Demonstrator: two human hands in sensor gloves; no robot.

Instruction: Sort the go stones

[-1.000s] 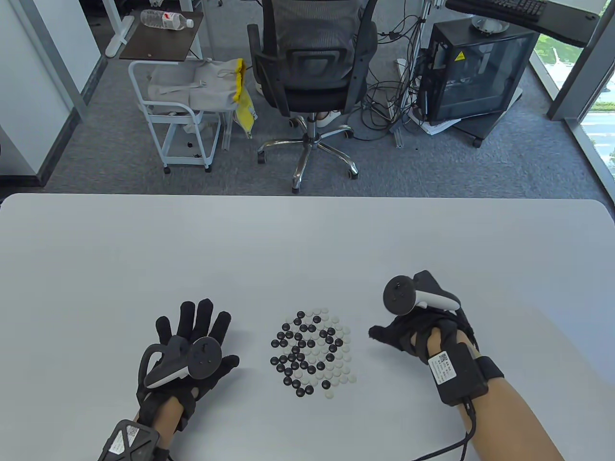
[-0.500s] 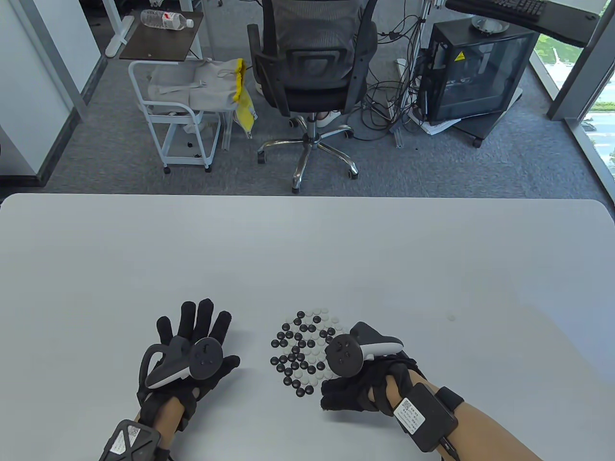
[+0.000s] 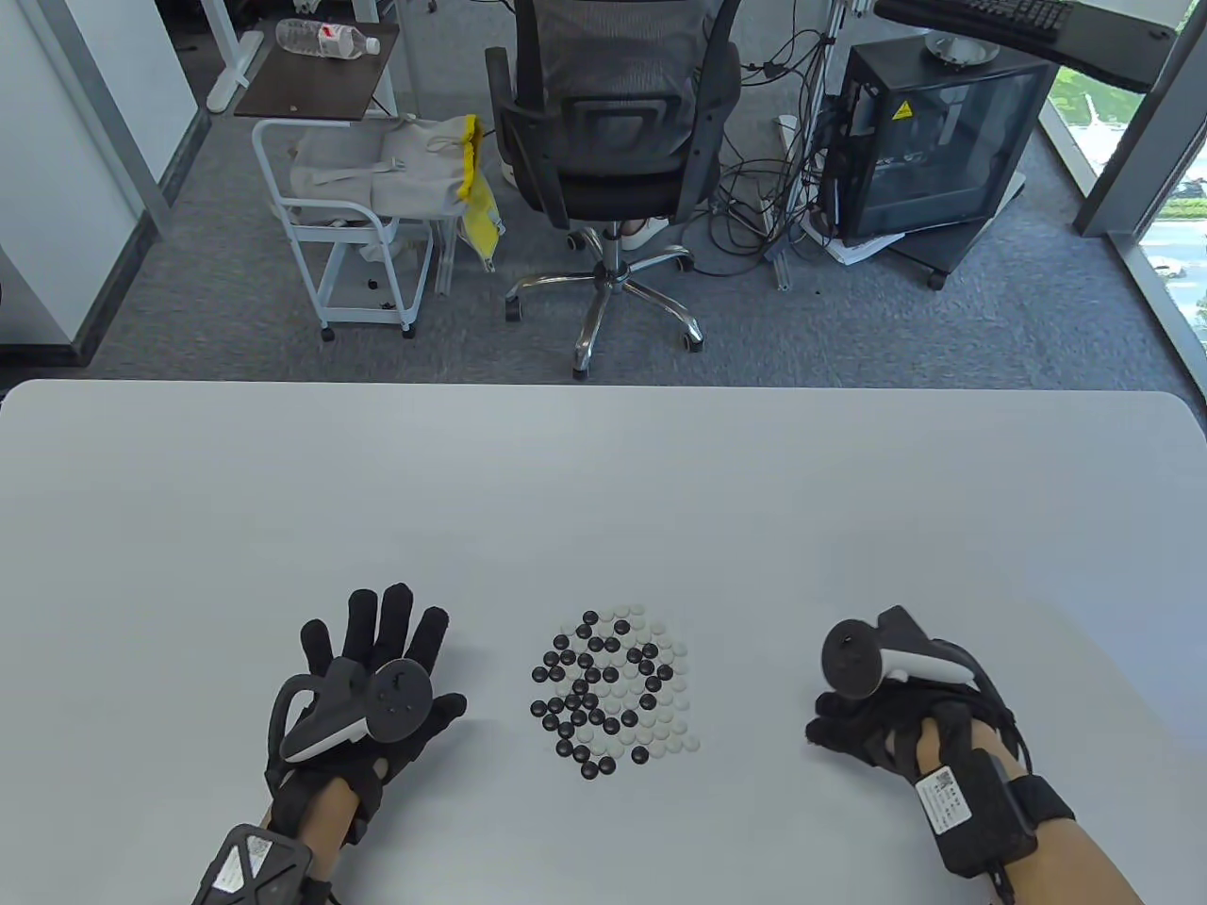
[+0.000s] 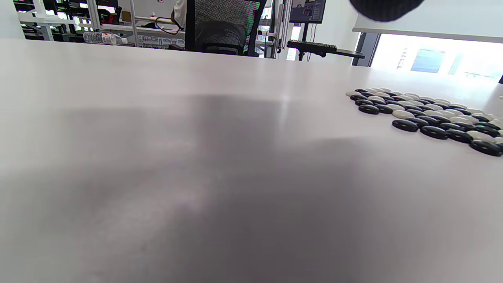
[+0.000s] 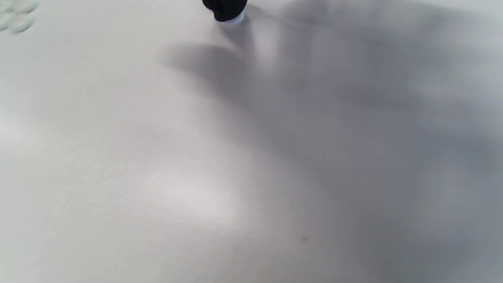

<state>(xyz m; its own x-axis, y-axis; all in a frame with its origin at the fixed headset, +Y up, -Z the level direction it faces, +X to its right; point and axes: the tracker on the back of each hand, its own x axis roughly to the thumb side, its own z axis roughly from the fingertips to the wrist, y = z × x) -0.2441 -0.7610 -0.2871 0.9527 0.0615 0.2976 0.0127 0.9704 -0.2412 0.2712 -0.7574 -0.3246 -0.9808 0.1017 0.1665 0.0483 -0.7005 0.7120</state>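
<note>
A mixed cluster of black and white Go stones (image 3: pixel 613 693) lies near the tabletop's (image 3: pixel 603 490) near edge between the hands, the left hand (image 3: pixel 372 693) flat with fingers spread, the right hand (image 3: pixel 882 721) curled, a fingertip (image 5: pixel 226 10) pressing on a white stone (image 5: pixel 235 18).

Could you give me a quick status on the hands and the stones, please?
Left hand flat on table, open. Right hand curled right of the stones; contents unclear. Stones mixed, black and white. Nothing in the way.
</note>
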